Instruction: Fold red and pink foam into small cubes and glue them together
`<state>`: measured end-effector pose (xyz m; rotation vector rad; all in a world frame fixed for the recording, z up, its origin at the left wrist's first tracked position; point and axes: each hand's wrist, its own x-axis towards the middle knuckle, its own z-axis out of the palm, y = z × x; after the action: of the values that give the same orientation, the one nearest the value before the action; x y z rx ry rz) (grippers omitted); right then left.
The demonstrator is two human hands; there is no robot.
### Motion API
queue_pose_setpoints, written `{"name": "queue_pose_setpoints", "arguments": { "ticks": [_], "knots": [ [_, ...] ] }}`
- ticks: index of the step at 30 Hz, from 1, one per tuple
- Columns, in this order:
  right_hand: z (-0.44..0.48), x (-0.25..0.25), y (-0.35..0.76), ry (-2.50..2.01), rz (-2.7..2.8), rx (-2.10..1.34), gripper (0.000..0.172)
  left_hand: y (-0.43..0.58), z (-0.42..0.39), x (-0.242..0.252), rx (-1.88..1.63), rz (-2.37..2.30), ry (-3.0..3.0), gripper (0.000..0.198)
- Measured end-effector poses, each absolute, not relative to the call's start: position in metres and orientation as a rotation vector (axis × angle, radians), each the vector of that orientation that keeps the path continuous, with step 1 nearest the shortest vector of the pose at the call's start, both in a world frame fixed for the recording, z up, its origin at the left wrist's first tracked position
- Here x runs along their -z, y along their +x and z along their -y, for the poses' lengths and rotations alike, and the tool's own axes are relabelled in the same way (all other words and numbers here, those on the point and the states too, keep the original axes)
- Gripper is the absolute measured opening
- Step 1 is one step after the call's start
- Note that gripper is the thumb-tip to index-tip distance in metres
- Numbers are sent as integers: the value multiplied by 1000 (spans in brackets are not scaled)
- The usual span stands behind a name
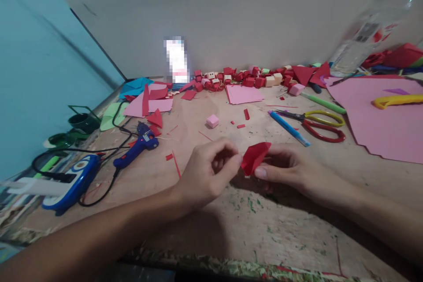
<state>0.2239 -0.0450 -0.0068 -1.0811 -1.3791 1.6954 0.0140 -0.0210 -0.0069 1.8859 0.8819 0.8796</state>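
Observation:
Between my two hands, just above the wooden table, is a folded piece of red paper (254,158). My right hand (284,165) pinches its right side between thumb and fingers. At the paper's left edge, my left hand (214,165) has thumb and fingertips pressed together on it. A small pink paper cube (212,120) sits on the table beyond my hands. Close to it lie small red paper scraps (246,114). Right of these are a blue pen (289,128) and scissors (317,124) with yellow and red handles.
A blue glue gun (137,147) with a black cord lies at the left, near a blue-and-white device (72,185). Many small red paper cubes (249,81) line the wall. Pink sheets (386,119), a yellow cutter (396,100) and a tilted plastic bottle (366,35) are at the right.

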Motion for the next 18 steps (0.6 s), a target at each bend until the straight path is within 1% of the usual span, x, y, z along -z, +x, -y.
{"name": "queue_pose_setpoints", "arguments": {
  "ticks": [2,6,10,14,18],
  "knots": [
    [44,6,227,-1078,1450,-1699,27,16,22,8,-959,-846,1765,9],
    [41,5,232,-1059,1507,-1762,30,20,21,11,-917,-835,1641,8],
    [41,6,230,-1063,1506,-1746,27,22,18,14,-903,-883,1617,9],
    [45,13,223,-1166,1392,-1515,24,20,21,15,-1020,-1040,1705,13],
    [51,18,215,-1152,1355,-1292,19,20,23,16,-1098,-1103,1773,16]
  ]
}}
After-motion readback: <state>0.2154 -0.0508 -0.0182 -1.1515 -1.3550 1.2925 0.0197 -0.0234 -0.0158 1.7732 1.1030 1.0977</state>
